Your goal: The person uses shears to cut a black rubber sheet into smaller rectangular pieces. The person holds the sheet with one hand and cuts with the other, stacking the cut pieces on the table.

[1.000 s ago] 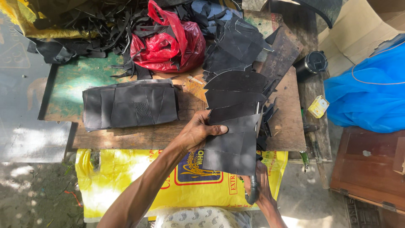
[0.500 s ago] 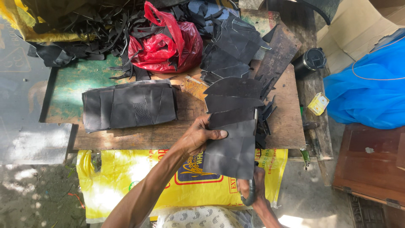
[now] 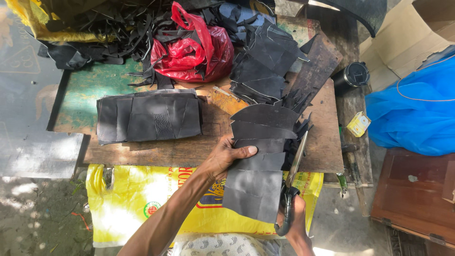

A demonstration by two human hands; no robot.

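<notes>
The left hand [image 3: 226,156] pins a fanned stack of dark leather-like sheets [image 3: 258,166] flat on the worn wooden surface [image 3: 189,151], grip closed on their edge. The right hand [image 3: 295,219], grip wrapped around long metal shears [image 3: 291,185], runs the blades along the stack's steadied right edge.

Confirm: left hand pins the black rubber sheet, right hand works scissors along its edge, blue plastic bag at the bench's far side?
Not quite: in the head view the plastic bag is red. The left hand does pin the black rubber sheet, and the right hand works the scissors.

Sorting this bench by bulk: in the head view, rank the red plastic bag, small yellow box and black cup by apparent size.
1. red plastic bag
2. black cup
3. small yellow box, though the cup looks only slightly bigger than it.
</notes>
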